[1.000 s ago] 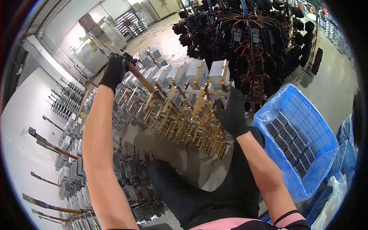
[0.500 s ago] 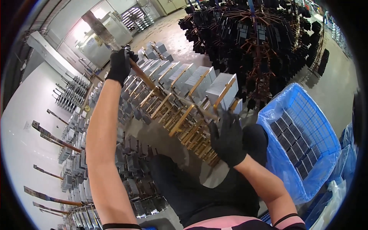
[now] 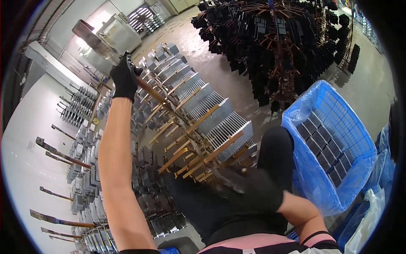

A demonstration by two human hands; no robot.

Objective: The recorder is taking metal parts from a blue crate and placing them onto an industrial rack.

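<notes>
One rack (image 3: 186, 122) of finned heat sinks, tilted across centre, too many to count. One blue crate (image 3: 338, 139) at right. Left hand (image 3: 125, 78) fisted round the rack's top bar. Right hand (image 3: 249, 190) at its lower end, blurred; grip unclear.

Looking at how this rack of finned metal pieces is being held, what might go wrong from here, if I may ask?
1. The rack is long and tilted, held at its far end by the left hand and near its low end by the right hand; a slip could swing it.
2. The finned pieces hang on open prongs and might slide off.
3. The blue crate stands close by and may get struck.
</notes>
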